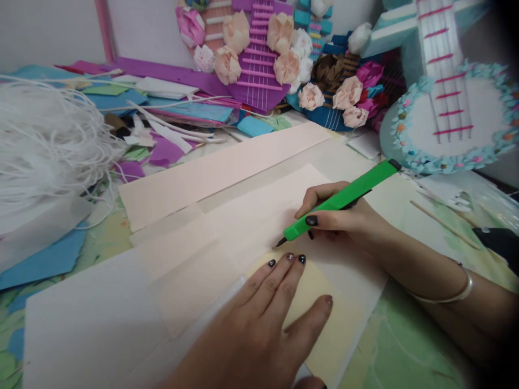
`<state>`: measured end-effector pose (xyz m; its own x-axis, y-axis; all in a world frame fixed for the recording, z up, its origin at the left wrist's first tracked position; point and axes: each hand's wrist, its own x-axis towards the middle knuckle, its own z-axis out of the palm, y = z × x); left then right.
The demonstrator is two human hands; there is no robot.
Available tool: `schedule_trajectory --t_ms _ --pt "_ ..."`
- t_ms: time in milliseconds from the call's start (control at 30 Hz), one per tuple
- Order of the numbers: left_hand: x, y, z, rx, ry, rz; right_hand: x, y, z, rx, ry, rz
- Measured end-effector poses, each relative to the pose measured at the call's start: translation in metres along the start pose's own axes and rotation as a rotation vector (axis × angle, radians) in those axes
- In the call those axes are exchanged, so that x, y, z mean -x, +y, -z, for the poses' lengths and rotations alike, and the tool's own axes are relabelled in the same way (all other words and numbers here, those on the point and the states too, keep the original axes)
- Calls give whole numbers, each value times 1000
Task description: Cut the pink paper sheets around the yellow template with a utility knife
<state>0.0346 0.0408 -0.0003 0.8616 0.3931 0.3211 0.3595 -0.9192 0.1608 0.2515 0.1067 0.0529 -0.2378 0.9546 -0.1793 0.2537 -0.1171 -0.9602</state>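
Note:
My right hand (344,216) grips a green utility knife (340,202) with a black end cap. Its narrow dark tip meets a pale pink sheet (284,200). Just below the tip, my left hand (267,313) lies flat, fingers stretched out, pressing on a pale yellow piece with a curved top edge (320,292). This piece overlaps the pink sheet. Under both is a large white board (89,319). Beyond them lies a long pale pink strip (227,173).
A heap of white cord (48,140) sits at the left, near coloured scraps (166,148). Decorated guitar shapes with paper flowers (259,59) stand at the back; a light blue one (450,113) leans at the right. A thin stick (444,224) lies beyond my right wrist.

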Motion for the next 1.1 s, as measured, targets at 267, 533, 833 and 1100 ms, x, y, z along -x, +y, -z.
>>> schedule_trajectory --t_ms 267,533,833,1100 --pt "1 0 1 8 -3 5 -3 6 3 -41 7 -1" --pt "0 1 0 -10 5 -2 -3 4 4 -22 2 -4" --pt "3 -1 1 -5 -1 -1 -4 6 7 -14 -43 37" --pt "0 0 0 -14 1 -10 -8 17 10 -78 -48 80"
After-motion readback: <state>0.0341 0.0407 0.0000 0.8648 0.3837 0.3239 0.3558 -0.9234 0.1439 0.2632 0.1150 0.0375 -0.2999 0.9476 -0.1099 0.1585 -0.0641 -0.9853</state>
